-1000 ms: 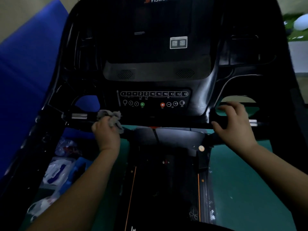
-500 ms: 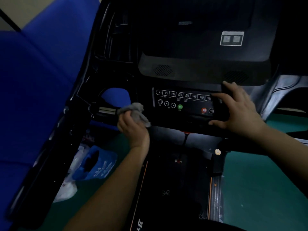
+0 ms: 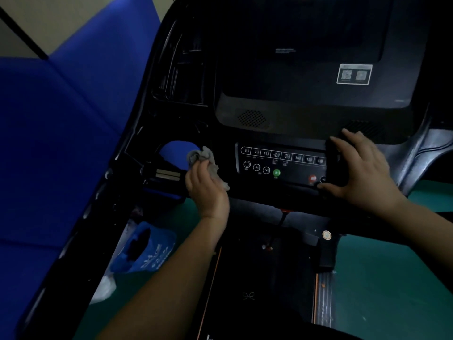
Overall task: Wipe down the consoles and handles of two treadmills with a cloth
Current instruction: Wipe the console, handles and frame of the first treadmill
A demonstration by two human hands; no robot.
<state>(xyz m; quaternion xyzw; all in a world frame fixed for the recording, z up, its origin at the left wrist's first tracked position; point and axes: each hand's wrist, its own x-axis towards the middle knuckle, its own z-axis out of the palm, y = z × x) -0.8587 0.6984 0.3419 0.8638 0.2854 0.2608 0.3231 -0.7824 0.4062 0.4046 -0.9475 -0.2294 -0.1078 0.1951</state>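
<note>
The left hand (image 3: 206, 186) is clutching the bunched cloth (image 3: 203, 158) in its grip between the left handle (image 3: 168, 174) and the button panel (image 3: 282, 165), which is extending rightward under the right hand (image 3: 362, 168), whose grip cannot be told.

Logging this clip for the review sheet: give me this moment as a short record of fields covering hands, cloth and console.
setting: treadmill console, dim light
left: left hand grips grey cloth, left of the button panel
right: right hand lies over the panel's right end; whether it holds anything is too dark to tell
floor: blue bag left of the belt
</note>
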